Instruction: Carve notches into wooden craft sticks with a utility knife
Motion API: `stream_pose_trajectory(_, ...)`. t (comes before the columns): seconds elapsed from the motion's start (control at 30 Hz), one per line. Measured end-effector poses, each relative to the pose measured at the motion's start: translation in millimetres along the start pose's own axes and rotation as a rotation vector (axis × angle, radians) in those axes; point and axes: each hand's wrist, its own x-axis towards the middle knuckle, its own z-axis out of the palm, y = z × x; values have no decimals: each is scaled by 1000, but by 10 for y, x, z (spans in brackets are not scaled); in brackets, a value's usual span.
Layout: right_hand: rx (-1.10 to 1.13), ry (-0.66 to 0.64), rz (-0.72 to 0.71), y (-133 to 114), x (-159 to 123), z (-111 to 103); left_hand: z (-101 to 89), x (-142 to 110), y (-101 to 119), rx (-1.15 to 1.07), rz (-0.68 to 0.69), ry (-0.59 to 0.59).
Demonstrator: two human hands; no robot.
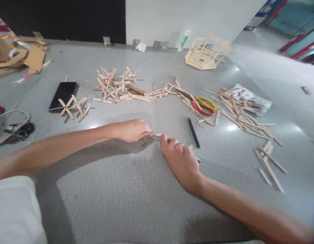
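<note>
A short piece of wooden craft stick [156, 134] spans the gap between my two hands, just above the grey table. My left hand [133, 130] is closed, with its fingertips pinching the stick's left end. On the other end, my right hand [181, 161] is closed with the thumb up against the stick. A small dark-and-light tip [198, 159] shows beside the right hand's knuckles; I cannot make out whether the hand holds it. To the right of that hand lies a black pen-like tool [194, 132].
Behind my hands are a pile of craft sticks [115, 84] and red-and-yellow-handled scissors [204, 104]. More sticks [238, 108] lie at right near a plastic packet [255, 98]. A stick frame [206, 56] stands at the back; a phone [63, 95] lies at left.
</note>
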Motion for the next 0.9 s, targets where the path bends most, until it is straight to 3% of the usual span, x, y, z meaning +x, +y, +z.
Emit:
stream_pose_trajectory(0.43, -25, 28, -10, 8, -14, 37, 5, -6, -33, -22, -21, -12)
stream_pose_trajectory(0.73, 24, 152, -91, 88, -49, 109, -1, -12, -56, -93, -18, -2)
stream_pose_trajectory(0.9, 120, 196, -161, 137, -101, 123, -67, -19, -48, -196, -43, -71)
